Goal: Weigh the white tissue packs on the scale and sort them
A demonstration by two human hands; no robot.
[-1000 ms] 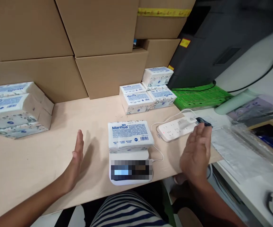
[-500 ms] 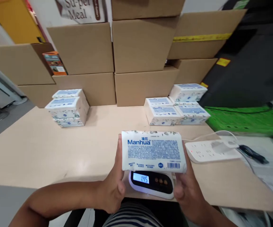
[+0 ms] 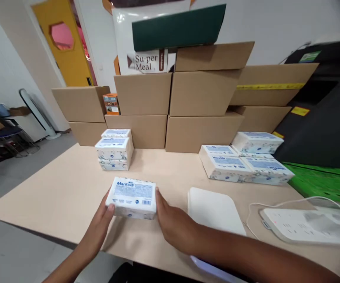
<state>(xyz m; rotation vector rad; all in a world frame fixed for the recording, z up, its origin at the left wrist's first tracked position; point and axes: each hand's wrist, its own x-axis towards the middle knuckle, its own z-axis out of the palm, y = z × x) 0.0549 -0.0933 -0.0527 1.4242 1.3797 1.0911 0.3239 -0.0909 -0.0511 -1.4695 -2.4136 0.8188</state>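
Between my two hands I hold a white and blue Manhua tissue pack [image 3: 133,196], lifted above the table. My left hand [image 3: 101,220] presses its left side, thumb at the near corner. My right hand [image 3: 171,224] is against its right side. To the right, the white kitchen scale [image 3: 214,208] has a bare top, and my right forearm hides its display. Beyond the held pack stands a left stack of tissue packs [image 3: 114,149]. Another group of tissue packs [image 3: 225,167] sits at the back right, partly stacked two high.
Cardboard boxes [image 3: 202,131] form a wall along the table's back. At the right lie a white power strip [image 3: 293,226] with a cable and a green crate-like surface [image 3: 320,181]. A dark machine [image 3: 323,118] stands behind them. The table's left edge [image 3: 28,184] drops to floor.
The tissue pack has moved off the scale to the left, held in both hands. The scale's top is now uncovered. The camera view has turned left and up.
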